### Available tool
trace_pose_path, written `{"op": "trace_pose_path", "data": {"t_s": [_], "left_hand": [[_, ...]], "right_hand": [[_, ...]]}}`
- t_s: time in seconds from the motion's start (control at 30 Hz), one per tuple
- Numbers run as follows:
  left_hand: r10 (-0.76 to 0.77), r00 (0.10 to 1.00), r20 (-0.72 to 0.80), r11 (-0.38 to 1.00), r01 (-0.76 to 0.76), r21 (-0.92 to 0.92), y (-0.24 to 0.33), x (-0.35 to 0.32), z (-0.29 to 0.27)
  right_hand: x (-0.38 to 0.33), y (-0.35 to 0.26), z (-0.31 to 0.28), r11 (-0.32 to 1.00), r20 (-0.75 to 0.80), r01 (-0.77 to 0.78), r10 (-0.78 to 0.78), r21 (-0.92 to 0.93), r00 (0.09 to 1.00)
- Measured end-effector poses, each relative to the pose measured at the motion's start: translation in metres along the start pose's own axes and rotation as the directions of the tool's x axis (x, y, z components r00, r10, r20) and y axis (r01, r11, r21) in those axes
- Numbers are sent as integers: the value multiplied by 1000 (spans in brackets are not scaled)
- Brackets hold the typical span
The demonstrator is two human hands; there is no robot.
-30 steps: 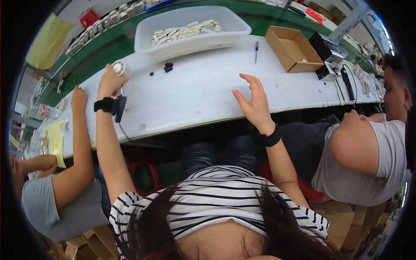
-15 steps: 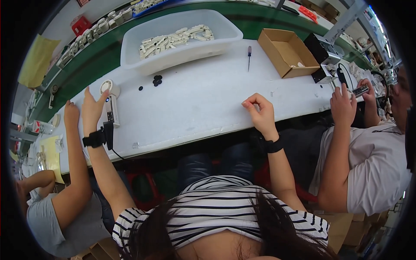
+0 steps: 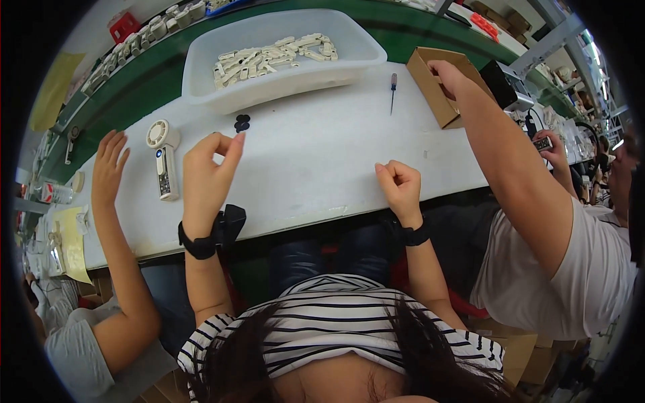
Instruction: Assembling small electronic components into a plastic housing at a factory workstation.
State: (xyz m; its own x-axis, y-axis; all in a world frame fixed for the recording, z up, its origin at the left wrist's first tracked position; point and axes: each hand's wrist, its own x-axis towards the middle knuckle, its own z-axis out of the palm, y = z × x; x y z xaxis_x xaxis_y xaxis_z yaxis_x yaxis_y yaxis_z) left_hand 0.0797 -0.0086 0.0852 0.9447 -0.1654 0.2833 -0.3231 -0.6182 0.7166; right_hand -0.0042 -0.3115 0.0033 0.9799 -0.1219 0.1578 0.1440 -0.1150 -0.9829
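My left hand [image 3: 207,178] is over the table at the left, its fingers curled and thumb and forefinger brought close together. Whatever it may pinch is too small or hidden to name. Just beyond its fingertips lie several black discs [image 3: 242,123] in a cluster. To its left rests a white handheld fan [image 3: 165,176] with a round head, its handle showing an exposed circuit board and a blue spot. My right hand [image 3: 401,191] is closed near the table's front edge, apart from other things. The inside of that fist is hidden.
A translucent white tub [image 3: 289,94] of white plastic parts stands at the back. A screwdriver [image 3: 393,94] lies right of it. A co-worker's hand [image 3: 447,75] reaches into a cardboard box [image 3: 430,94]. At the far left is another person's hand [image 3: 109,158], beside the fan.
My left hand has left the fan and moved right towards the black discs, its fingers now curled. My right hand stays closed. The right co-worker has reached into the box.
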Motion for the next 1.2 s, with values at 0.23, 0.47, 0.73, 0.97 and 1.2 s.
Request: {"op": "trace_pose_path", "data": {"t_s": [0.23,0.47,0.73,0.97,1.2], "left_hand": [[156,987,39,987,-154,-46,-9,7,21],[136,980,145,991,-134,-22,-17,7,22],[184,964,190,967,-213,143,-17,6,13],[50,941,334,982,-108,158,-37,3,6],[-133,833,536,839,-194,509,-19,-9,10]], "right_hand": [[5,4,-1,991,-241,-6,38,134,970],[10,-10,22,973,-451,174,-88,152,888],[12,-5,26,834,-263,328,-471,-443,842],[10,15,23,630,-7,200,-311,-750,950],[9,19,22,615,4,222,-336,-757,942]]}}
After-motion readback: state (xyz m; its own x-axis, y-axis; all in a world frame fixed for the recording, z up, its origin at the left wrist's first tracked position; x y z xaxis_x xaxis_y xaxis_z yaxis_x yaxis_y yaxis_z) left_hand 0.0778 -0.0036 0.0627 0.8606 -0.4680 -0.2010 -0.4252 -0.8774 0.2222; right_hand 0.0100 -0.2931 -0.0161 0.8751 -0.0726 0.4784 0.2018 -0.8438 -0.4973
